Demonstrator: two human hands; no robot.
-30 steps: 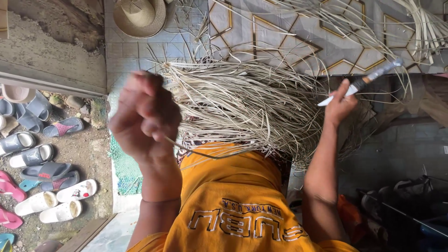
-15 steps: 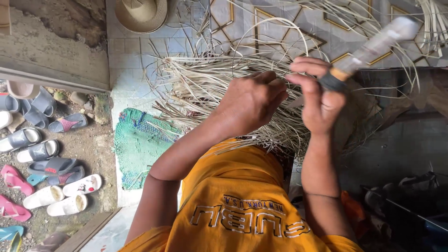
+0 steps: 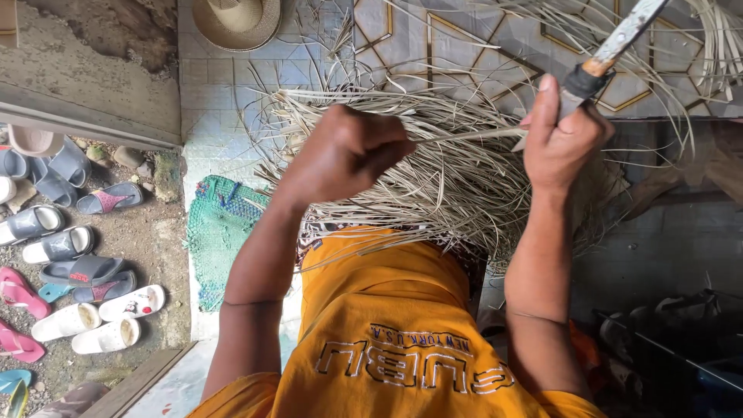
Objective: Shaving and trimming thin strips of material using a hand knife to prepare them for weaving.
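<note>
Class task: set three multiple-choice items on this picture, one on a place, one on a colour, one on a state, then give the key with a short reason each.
1. Where does the straw hat lie?
A. top left, on the tiled floor
B. among the sandals
C. on the person's lap

2. What colour is the person's shirt?
A. blue
B. orange
C. white

3. How is the left hand?
A. flat and open
B. resting on the green mat
C. closed on a thin strip

Key: 1 A, the hat sits on the tiles. 2 B, the shirt is orange. 3 C, its fingers pinch a strip running to the right hand, which grips a knife.
</note>
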